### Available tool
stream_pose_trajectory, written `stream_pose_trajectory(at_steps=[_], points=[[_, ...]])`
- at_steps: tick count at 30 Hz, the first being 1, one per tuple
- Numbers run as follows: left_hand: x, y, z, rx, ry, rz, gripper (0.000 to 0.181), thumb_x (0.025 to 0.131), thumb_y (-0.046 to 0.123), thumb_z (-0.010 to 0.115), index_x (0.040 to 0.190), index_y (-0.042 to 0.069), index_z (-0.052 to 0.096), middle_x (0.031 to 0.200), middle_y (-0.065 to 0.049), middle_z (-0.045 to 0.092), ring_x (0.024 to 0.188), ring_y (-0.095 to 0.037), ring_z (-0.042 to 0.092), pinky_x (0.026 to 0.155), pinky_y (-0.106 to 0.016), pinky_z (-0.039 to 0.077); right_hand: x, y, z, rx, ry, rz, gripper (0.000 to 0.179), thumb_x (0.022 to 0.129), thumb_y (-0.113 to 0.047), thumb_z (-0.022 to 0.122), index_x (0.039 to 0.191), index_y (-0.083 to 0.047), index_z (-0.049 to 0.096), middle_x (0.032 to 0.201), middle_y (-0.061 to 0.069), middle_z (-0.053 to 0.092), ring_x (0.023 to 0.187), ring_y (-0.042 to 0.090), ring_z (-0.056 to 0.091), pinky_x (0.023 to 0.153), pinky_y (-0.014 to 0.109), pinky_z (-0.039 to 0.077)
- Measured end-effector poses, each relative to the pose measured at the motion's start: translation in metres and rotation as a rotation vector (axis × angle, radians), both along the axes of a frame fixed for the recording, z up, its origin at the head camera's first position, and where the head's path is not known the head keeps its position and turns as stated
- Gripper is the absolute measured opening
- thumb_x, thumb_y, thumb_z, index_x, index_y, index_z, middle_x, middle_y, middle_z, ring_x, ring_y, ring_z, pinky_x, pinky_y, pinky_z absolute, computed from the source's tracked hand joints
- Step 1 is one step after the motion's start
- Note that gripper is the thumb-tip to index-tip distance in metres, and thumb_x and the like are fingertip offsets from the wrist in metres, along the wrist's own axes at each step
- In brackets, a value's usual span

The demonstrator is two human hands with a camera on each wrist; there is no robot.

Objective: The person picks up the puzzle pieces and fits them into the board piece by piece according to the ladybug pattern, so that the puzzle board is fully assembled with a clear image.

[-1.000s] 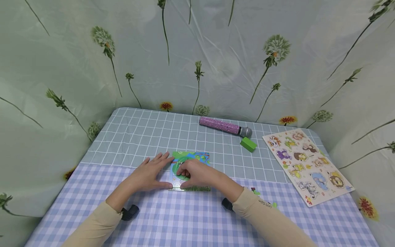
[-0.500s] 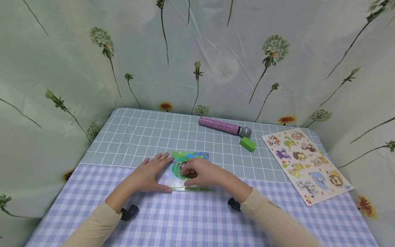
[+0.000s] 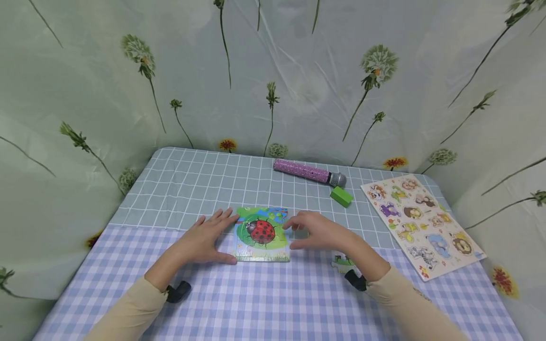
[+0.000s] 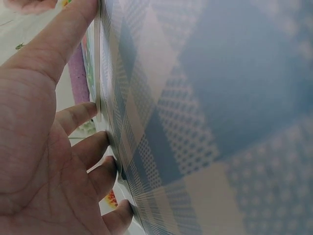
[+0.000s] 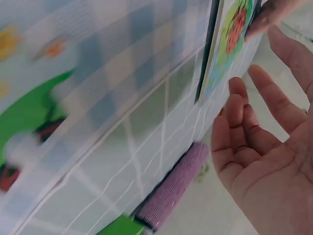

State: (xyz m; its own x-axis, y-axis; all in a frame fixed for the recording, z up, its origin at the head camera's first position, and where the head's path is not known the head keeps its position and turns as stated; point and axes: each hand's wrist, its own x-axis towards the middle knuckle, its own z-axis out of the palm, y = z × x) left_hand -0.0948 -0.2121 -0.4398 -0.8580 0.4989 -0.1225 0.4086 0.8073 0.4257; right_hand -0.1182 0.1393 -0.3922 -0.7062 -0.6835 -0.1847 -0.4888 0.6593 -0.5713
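A square jigsaw puzzle (image 3: 262, 232) with a red ladybug on a green leaf lies flat at the middle of the table. At its left edge rests my left hand (image 3: 204, 240), fingers spread and palm down; the left wrist view shows the thumb (image 4: 54, 44) touching the board's side. Just off the right edge hovers my right hand (image 3: 320, 231), loosely bent, with nothing in its fingers (image 5: 244, 132). Partly under the right wrist lies a loose puzzle piece (image 3: 341, 263), green with a dark mark, seen large and blurred in the right wrist view.
Behind the puzzle are a glittery pink microphone (image 3: 303, 171) and a green block (image 3: 341, 196). A board with animal pieces (image 3: 422, 227) lies at the right edge of the table. Curtains with dandelions (image 3: 256, 71) surround the table.
My right hand has lifted off the puzzle and moved right, uncovering the ladybug picture. The loose piece at the right now shows more. My left hand has stayed in place.
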Motion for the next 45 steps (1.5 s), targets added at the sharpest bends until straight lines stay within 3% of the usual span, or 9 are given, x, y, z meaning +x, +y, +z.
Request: stream_pose_trajectory(at_steps=[7, 12, 24, 30, 45], points=[[-0.001, -0.001, 0.001, -0.011, -0.001, 0.002, 0.119, 0.075, 0.070, 0.088, 0.167, 0.015, 0.039, 0.176, -0.018, 0.031, 0.162, -0.048, 0.029, 0.123, -0.081, 0.024, 0.009, 0.032, 0.001, 0.071, -0.050, -0.088, 0.051, 0.091, -0.029, 0.088, 0.136, -0.010, 0.073, 0.121, 0.004, 0.073, 0.113, 0.024, 0.067, 0.098, 0.042, 0.057], [-0.001, 0.000, 0.001, -0.011, -0.007, 0.006, 0.119, 0.074, 0.070, 0.089, 0.167, 0.014, 0.039, 0.176, -0.018, 0.031, 0.162, -0.048, 0.028, 0.123, -0.081, 0.023, 0.020, 0.056, -0.001, 0.094, -0.083, -0.136, 0.052, 0.089, -0.031, 0.090, 0.134, -0.013, 0.073, 0.118, 0.002, 0.070, 0.108, 0.019, 0.064, 0.097, 0.040, 0.056], [-0.002, 0.000, -0.001, -0.015, -0.015, 0.004, 0.120, 0.074, 0.072, 0.087, 0.168, 0.016, 0.038, 0.177, -0.018, 0.029, 0.163, -0.048, 0.027, 0.123, -0.080, 0.022, 0.043, 0.108, -0.010, -0.004, -0.137, -0.210, 0.050, 0.085, -0.032, 0.092, 0.128, -0.017, 0.074, 0.109, -0.003, 0.068, 0.097, 0.013, 0.056, 0.083, 0.028, 0.050], [-0.002, 0.001, -0.001, -0.017, -0.016, 0.006, 0.120, 0.074, 0.072, 0.088, 0.168, 0.016, 0.038, 0.177, -0.018, 0.029, 0.163, -0.048, 0.027, 0.124, -0.080, 0.022, 0.048, 0.121, -0.020, -0.060, -0.120, -0.205, 0.044, 0.085, -0.031, 0.092, 0.124, -0.018, 0.076, 0.103, -0.004, 0.064, 0.091, 0.008, 0.051, 0.079, 0.024, 0.046], [-0.001, 0.001, -0.002, -0.011, -0.009, 0.001, 0.119, 0.074, 0.072, 0.087, 0.168, 0.017, 0.038, 0.177, -0.017, 0.030, 0.163, -0.047, 0.027, 0.123, -0.080, 0.023, 0.054, 0.129, -0.030, -0.140, -0.199, -0.216, 0.041, 0.084, -0.023, 0.092, 0.121, -0.018, 0.075, 0.103, -0.002, 0.065, 0.091, 0.012, 0.051, 0.078, 0.024, 0.043]])
